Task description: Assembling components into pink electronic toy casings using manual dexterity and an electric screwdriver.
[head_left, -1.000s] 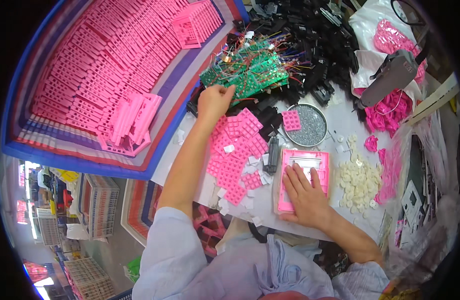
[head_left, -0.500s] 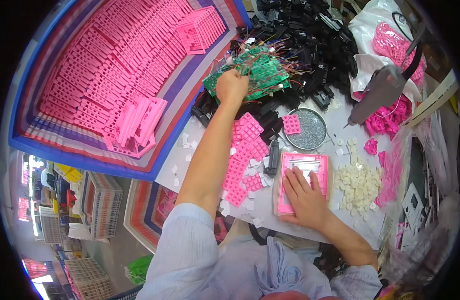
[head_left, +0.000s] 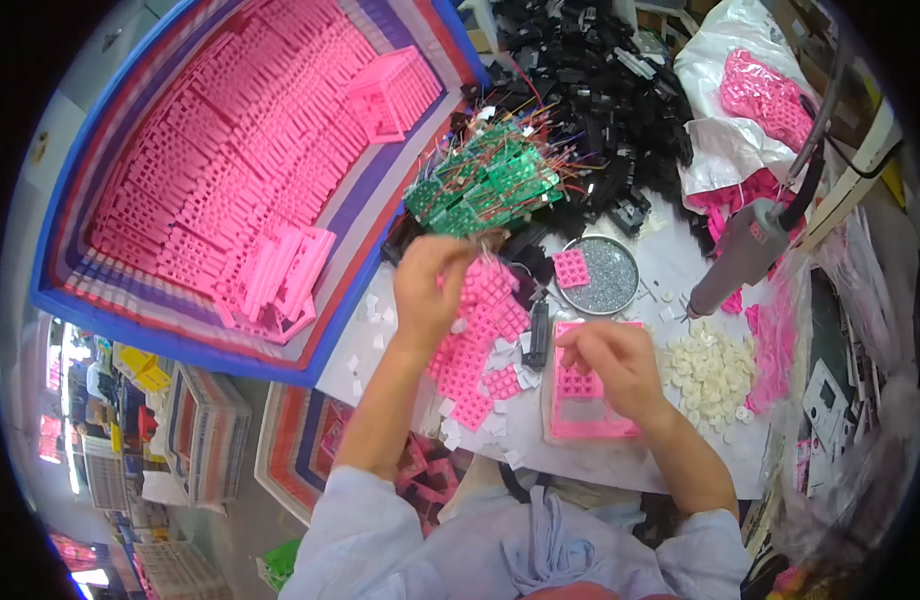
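My left hand [head_left: 427,290] is raised over the near side of the circuit board pile, its fingers pinched. A blurred brownish edge and a thin wire show by its fingertips, but I cannot make out what it holds. Curled in above the pink plastic casing [head_left: 595,430] is my right hand [head_left: 620,372]; whether anything sits between its fingertips is hidden. A pink rubber button pad [head_left: 578,384] lies within the casing, partly under that hand. More pink button pads [head_left: 470,370] are heaped beside my left wrist. Green circuit boards [head_left: 490,185] with coloured wires lie beyond it.
A round dish of small metal screws [head_left: 612,275] holds one pink pad at its edge. An electric screwdriver [head_left: 745,255] hangs at the right, above white round pieces [head_left: 710,370]. Black plastic parts [head_left: 590,100] fill the back. A large blue-rimmed crate [head_left: 180,345] holds stacked pink casings.
My left hand has drawn back from the circuit boards toward me. My right hand has lifted off the casing and curled its fingers. A button pad now shows in the casing. The view has shifted slightly.
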`<state>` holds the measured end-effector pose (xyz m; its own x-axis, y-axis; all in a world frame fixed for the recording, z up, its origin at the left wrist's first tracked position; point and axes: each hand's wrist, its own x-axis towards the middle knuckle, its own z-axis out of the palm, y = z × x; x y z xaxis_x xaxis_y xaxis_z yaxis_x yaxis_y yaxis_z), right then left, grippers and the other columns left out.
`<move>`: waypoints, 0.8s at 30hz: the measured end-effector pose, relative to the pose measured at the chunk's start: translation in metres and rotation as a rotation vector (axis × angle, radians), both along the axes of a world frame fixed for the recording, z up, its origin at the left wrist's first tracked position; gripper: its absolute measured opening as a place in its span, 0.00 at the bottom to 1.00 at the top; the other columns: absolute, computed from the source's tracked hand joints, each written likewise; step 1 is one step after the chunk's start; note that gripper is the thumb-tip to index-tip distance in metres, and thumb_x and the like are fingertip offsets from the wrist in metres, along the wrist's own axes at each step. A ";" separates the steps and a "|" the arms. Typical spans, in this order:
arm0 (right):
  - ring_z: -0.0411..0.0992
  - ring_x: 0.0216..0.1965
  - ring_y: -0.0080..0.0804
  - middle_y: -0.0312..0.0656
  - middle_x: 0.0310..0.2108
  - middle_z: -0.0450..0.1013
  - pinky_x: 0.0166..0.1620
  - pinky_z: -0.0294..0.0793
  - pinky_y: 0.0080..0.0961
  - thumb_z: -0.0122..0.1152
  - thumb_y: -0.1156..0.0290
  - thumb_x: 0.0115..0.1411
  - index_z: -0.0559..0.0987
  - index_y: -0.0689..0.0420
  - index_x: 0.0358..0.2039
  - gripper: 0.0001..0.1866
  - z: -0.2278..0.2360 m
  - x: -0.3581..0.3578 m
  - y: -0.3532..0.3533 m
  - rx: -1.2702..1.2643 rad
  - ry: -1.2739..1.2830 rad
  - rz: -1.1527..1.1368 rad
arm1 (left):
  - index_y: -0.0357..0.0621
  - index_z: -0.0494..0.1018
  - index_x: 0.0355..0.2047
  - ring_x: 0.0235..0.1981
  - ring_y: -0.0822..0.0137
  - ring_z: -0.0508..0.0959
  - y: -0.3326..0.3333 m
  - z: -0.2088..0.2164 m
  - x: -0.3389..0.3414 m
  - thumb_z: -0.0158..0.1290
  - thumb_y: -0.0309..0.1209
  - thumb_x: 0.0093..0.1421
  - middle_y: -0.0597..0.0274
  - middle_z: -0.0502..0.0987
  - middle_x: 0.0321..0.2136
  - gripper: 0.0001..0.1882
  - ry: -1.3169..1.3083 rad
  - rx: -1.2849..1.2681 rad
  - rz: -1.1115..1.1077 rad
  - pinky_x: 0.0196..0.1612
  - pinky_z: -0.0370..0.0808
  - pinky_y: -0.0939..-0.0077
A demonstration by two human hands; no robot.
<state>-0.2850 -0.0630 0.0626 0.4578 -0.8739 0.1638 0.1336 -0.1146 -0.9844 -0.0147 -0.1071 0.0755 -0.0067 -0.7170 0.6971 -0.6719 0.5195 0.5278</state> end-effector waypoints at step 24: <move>0.64 0.24 0.10 0.26 0.25 0.70 0.27 0.63 0.12 0.68 0.73 0.60 0.79 0.60 0.39 0.09 -0.008 0.003 0.011 0.206 -0.049 -0.030 | 0.35 0.70 0.57 0.39 0.68 0.80 0.092 -0.038 -0.031 0.52 0.32 0.69 0.58 0.80 0.42 0.19 0.791 1.020 -0.665 0.41 0.77 0.70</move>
